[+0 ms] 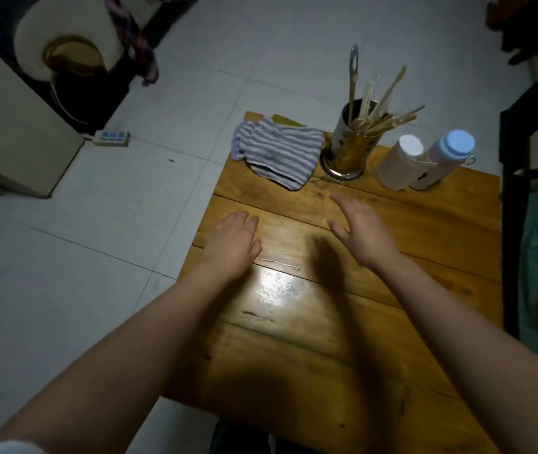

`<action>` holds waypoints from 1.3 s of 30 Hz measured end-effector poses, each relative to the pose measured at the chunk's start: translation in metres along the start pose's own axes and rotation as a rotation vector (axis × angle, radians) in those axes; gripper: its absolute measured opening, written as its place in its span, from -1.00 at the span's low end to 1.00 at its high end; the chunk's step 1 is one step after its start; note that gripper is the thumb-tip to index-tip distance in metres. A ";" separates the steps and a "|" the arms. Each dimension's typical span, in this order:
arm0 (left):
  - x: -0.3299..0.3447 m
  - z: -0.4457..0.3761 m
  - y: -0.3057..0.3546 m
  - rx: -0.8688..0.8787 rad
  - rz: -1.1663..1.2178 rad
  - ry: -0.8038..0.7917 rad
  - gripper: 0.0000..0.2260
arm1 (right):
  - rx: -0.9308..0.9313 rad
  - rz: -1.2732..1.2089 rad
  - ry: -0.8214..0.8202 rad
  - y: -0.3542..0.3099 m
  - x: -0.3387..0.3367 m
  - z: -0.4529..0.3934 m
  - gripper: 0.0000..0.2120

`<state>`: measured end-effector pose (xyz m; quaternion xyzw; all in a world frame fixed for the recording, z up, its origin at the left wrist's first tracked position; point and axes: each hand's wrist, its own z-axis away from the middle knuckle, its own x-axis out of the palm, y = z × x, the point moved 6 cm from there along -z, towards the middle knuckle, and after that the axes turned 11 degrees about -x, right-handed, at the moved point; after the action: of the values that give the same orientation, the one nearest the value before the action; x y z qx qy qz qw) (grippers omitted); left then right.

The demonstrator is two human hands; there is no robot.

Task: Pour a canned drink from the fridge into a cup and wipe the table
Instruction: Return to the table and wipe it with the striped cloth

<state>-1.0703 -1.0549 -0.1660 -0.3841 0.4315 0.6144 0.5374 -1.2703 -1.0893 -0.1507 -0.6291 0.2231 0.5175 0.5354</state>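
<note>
Left hand (233, 242) and right hand (364, 231) spread flat, empty, over wooden worktop (392, 306); striped cloth (279, 152) crumpled at far edge beside steel chopstick holder (348, 149).

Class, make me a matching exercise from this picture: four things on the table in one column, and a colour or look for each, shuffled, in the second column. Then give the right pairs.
Things:
1. cloth
2. holder
3. bottle
4. table

Looks:
A. shiny metal, full of sticks
B. light blue cap
C. yellow-brown wooden planks
D. grey and white stripes

Pairs: 1-D, 2-A, 3-B, 4-C
</note>
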 end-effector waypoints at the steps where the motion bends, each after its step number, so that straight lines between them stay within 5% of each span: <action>1: 0.007 -0.012 -0.002 0.009 -0.006 -0.011 -0.58 | 0.026 -0.019 0.002 0.005 0.007 -0.014 -0.53; 11: 0.078 -0.113 -0.020 0.052 -0.002 -0.057 -0.50 | 0.354 -0.376 0.128 0.065 0.076 -0.127 -0.56; 23: 0.120 -0.129 -0.030 0.042 0.013 -0.038 -0.49 | 0.652 -0.793 0.348 0.098 0.112 -0.178 -0.55; 34: 0.131 -0.109 -0.025 0.029 -0.033 -0.061 -0.49 | 0.468 -1.237 0.434 0.055 0.090 -0.170 -0.89; 39: 0.142 -0.079 -0.012 0.025 -0.039 -0.086 -0.49 | 0.355 -1.283 0.454 0.041 0.070 -0.130 -0.85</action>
<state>-1.0757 -1.0818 -0.3269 -0.3588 0.4081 0.6143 0.5721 -1.2254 -1.2009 -0.2451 -0.6319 -0.0047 -0.0890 0.7699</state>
